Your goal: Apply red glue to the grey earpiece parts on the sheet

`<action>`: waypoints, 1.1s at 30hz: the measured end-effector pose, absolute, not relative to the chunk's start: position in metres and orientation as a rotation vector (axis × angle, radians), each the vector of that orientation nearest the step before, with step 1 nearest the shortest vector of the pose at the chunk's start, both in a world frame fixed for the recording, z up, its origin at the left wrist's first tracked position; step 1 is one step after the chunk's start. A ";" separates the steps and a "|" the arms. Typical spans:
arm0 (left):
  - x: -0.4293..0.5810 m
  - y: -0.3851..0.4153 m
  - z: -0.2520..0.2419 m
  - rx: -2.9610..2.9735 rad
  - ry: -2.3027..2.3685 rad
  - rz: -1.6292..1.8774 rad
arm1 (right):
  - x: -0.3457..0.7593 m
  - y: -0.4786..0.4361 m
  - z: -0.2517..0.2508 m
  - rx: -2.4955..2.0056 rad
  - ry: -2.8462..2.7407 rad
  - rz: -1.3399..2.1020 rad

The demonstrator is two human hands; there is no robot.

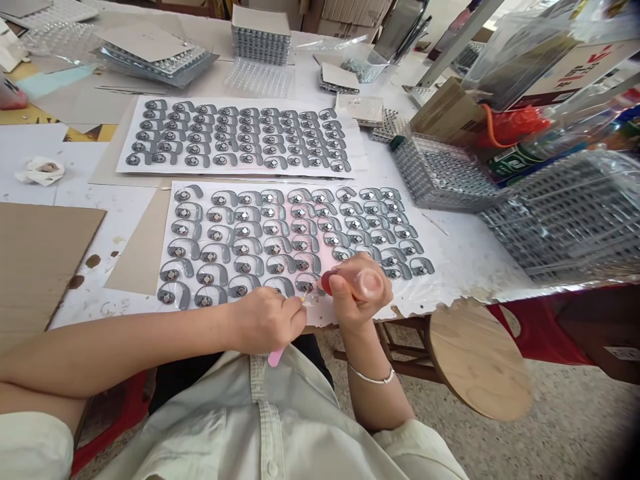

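At the near edge of the table point(465, 260), both hands meet over a white sheet point(326, 257) set with rows of grey curved pieces point(243, 247), each bearing a round silver part. The left hand point(270, 320) is closed around a slim tool point(275, 357); its pink handle shows below the fist and its thin, pale tip points at a piece in the front row. The tip is small and partly hidden, so I cannot tell whether it touches. The right hand point(361, 290), with a bracelet point(373, 379) on the wrist, grips a small bottle point(369, 283), tilted so that its clear base faces the camera and its red end points toward the tool, near the same piece. A pink tint runs down the middle of the sheet, between and under some pieces. Just behind lies a second sheet point(127, 148) with more such pieces. Clear trays point(570, 213) are stacked at the right, cardboard point(45, 260) lies at the left, and a round stool point(480, 360) stands by the table.
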State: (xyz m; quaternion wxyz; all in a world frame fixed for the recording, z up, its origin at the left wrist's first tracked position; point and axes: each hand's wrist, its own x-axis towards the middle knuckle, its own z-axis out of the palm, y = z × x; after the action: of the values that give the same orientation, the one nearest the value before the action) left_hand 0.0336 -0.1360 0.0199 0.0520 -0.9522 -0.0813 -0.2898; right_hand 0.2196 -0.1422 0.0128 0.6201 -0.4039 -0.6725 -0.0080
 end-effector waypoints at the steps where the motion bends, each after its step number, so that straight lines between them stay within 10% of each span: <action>1: 0.033 -0.136 0.020 -2.898 -0.248 -0.882 | 0.220 -0.143 0.012 -0.933 -1.546 -0.019; 33: 0.031 -0.132 0.021 -2.910 -0.317 -0.930 | 0.224 -0.168 -0.003 -1.074 -1.412 -0.093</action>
State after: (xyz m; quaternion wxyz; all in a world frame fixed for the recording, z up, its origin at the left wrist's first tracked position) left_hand 0.0312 -0.1321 0.0207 0.0351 -0.9468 -0.1030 -0.3027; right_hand 0.2236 -0.1680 -0.0030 0.6309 -0.4690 -0.6167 -0.0405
